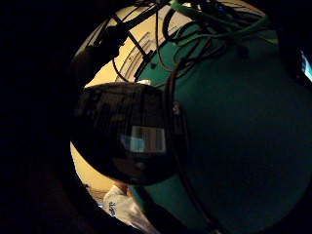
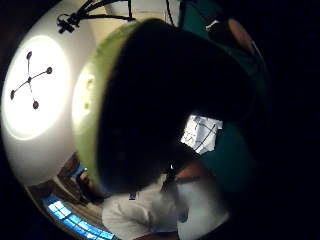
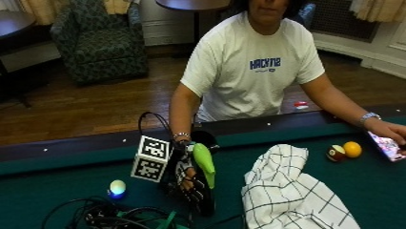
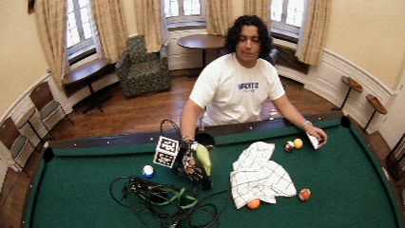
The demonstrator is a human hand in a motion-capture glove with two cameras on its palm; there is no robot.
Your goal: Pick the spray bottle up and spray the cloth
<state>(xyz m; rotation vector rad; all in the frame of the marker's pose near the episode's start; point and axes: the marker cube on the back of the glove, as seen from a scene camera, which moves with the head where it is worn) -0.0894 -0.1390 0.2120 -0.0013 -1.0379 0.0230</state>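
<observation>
On the green felt of the pool table [image 3: 57,181], just left of centre, I see the black-gloved right hand [image 3: 189,179] with its fingers curled round the dark spray bottle with a lime-green trigger head [image 3: 204,164], which stands upright on the felt or just above it; I cannot tell which. In the little-finger palm view the bottle's dark body, with a barcode label, fills the near field. To its right, apart from it, lies the crumpled white cloth with thin black checks [image 3: 289,191]. The bare left hand [image 3: 388,131] rests at the far rail on a small patterned card [image 3: 387,145], beside an orange ball [image 3: 352,149] and a maroon-striped ball [image 3: 335,153].
</observation>
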